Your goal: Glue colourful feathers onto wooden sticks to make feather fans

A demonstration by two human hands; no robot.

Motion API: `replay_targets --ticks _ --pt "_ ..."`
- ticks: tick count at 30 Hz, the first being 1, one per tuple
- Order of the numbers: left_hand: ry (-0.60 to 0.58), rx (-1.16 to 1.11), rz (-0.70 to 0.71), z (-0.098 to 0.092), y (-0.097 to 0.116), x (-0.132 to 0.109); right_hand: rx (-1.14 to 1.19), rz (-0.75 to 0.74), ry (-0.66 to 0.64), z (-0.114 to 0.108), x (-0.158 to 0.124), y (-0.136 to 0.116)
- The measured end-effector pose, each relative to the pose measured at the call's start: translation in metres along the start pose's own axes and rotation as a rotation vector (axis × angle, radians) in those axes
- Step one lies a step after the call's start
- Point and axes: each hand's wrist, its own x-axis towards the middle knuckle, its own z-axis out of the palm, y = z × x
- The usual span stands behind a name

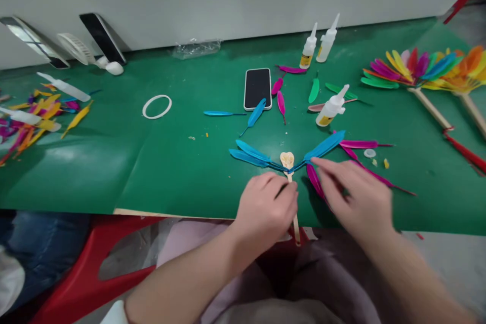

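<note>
My left hand [268, 207] is wrapped round the thin wooden handle [296, 230] of a small fan frame, whose carved, heart-shaped head [287, 161] points away from me. Blue feathers [250, 152] spread leftward from that head. To its right another blue feather [324, 146] slants up, its lower end at the fingertips of my right hand [355, 195], which are pinched there. A magenta feather [314, 181] runs partly under this hand. More magenta feathers [359, 144] lie just beyond it on the green table.
A glue bottle [330, 107] stands beyond my right hand, with two more bottles [308, 49] behind. A phone [257, 89] and loose feathers lie mid-table. Finished feather fans [429, 98] are at right; a feather pile [36, 119], a white ring [157, 106] and a small fan [76, 48] are left.
</note>
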Motion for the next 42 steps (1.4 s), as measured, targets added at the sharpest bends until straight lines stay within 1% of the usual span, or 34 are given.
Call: replay_targets --ticks 2,4,6,8,11,14,17,23,28,32,37,42 --pt "0.026 0.037 -0.045 -0.005 -0.014 0.005 -0.101 -0.069 -0.101 0.014 -0.001 0.005" --pt "0.022 0.068 -0.088 -0.008 -0.031 0.011 -0.162 -0.101 -0.161 0.025 -0.003 0.009" --pt "-0.006 0.087 -0.105 -0.011 -0.048 0.016 -0.165 -0.086 -0.151 0.03 -0.004 0.011" --pt "-0.039 0.103 -0.109 -0.012 -0.061 0.02 -0.171 -0.067 -0.15 0.03 -0.005 0.011" --pt "-0.071 0.106 -0.101 -0.013 -0.072 0.023 -0.209 -0.062 -0.191 0.029 -0.004 0.01" --pt "-0.124 0.091 -0.097 -0.014 -0.075 0.022 -0.224 -0.077 -0.194 0.03 -0.003 0.01" --pt "-0.152 0.074 -0.163 -0.016 -0.078 0.021 -0.186 -0.089 -0.17 0.032 -0.003 0.01" --pt "-0.039 0.029 -0.435 -0.016 -0.081 0.025 -0.146 -0.066 -0.168 0.031 -0.002 0.01" --pt "0.027 -0.194 -0.588 -0.016 -0.075 0.029 -0.145 -0.056 -0.176 0.032 -0.002 0.01" --pt "0.096 -0.25 -0.651 -0.013 -0.076 0.031 -0.167 -0.063 -0.183 0.032 -0.002 0.01" --pt "0.095 -0.294 -0.7 -0.012 -0.078 0.033 -0.176 -0.058 -0.196 0.031 -0.003 0.011" --pt "0.113 -0.268 -0.783 -0.019 -0.079 0.032 -0.16 -0.059 -0.204 0.031 -0.002 0.011"
